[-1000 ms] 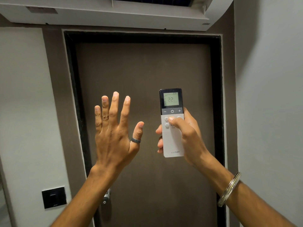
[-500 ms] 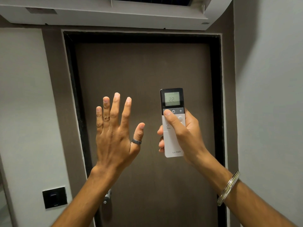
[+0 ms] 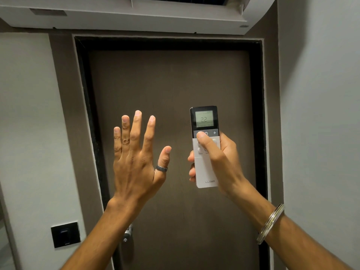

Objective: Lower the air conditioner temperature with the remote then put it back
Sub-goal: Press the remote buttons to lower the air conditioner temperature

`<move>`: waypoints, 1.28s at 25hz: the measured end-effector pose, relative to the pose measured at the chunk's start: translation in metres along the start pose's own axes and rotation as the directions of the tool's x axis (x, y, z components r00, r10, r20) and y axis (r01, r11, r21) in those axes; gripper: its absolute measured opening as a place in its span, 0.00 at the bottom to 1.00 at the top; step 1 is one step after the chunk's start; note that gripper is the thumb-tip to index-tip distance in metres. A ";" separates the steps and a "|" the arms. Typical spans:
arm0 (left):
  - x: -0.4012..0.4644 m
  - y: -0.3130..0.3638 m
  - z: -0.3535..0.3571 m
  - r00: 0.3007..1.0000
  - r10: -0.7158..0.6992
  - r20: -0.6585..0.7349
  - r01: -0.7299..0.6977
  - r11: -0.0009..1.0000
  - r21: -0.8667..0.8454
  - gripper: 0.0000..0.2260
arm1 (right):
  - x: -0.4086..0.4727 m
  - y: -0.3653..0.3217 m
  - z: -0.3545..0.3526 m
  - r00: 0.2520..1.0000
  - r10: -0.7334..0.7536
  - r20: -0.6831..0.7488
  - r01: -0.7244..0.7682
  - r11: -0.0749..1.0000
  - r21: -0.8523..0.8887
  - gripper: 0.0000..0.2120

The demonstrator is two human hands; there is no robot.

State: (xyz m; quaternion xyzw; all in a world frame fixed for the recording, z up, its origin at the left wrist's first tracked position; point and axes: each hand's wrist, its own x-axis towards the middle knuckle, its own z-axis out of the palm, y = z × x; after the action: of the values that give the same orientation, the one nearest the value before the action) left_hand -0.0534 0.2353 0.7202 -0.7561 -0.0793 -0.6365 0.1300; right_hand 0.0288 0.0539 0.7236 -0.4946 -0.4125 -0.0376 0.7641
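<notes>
My right hand (image 3: 220, 162) grips a white remote (image 3: 206, 172) upright in front of a door. Its dark top holds a lit screen that reads 22. My thumb lies across the grey button row, its tip on the leftmost button beside the power symbol. My left hand (image 3: 136, 158) is raised to the left of the remote, fingers spread, back toward me, holding nothing; a dark ring sits on its thumb. The white air conditioner (image 3: 126, 16) hangs on the wall above the door, at the top of the view.
A brown door (image 3: 169, 84) in a black frame fills the middle, with a metal handle (image 3: 127, 233) low down behind my left forearm. A black wall switch (image 3: 65, 233) sits at lower left. Grey walls stand on both sides.
My right thumb slid up from the white lower buttons to the leftmost button of the grey row. The screen still reads 22. My left hand stayed raised.
</notes>
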 end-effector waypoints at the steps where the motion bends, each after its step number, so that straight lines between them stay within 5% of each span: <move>1: 0.000 0.000 0.000 1.000 0.001 0.001 -0.001 1.000 0.002 0.33 | 0.000 0.000 0.000 1.000 -0.009 -0.012 0.008 1.000 -0.026 0.08; 10: 0.000 0.000 0.000 1.000 -0.006 -0.009 0.006 1.000 0.019 0.33 | 0.000 0.001 -0.002 0.996 0.080 -0.047 -0.081 0.996 -0.022 0.13; 32: 0.001 0.006 -0.002 1.000 -0.002 -0.008 0.002 1.000 0.018 0.34 | -0.008 -0.016 0.000 0.996 0.040 -0.074 -0.043 0.999 -0.034 0.09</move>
State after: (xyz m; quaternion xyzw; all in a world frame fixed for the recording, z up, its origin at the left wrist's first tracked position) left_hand -0.0532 0.2286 0.7206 -0.7522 -0.0852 -0.6390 0.1364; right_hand 0.0155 0.0431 0.7302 -0.5147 -0.3728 -0.0471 0.7706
